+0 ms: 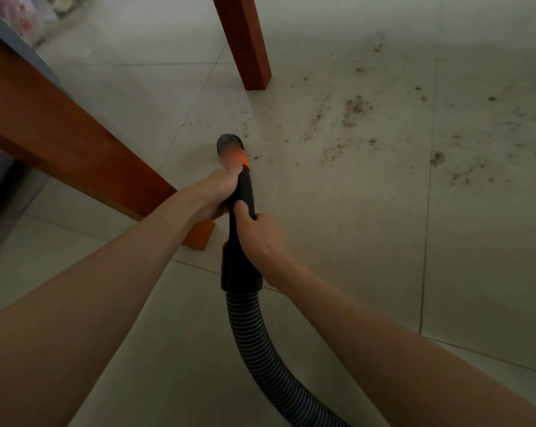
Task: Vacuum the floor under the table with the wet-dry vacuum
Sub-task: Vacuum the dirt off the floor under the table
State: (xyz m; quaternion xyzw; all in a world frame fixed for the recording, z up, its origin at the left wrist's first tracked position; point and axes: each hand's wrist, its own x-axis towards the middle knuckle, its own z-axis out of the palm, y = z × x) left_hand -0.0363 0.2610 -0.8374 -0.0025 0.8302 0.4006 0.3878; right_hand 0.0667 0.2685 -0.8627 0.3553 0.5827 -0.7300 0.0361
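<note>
I hold a black vacuum wand (245,192) with an orange mark near its tip; its nozzle (229,142) points at the pale tiled floor (368,241). My left hand (217,192) grips the wand's upper part. My right hand (257,241) grips it lower down, just above the cuff where the ribbed black hose (254,343) joins. The hose curves off toward the bottom right. Brown dirt crumbs (356,107) lie scattered on the tiles right of the nozzle.
A reddish wooden table leg (245,41) stands ahead of the nozzle. Another wooden leg (60,131) slants in from the left, its foot behind my left forearm. Plastic bags (29,13) sit in the far left corner. More dirt specks (437,158) spread to the right.
</note>
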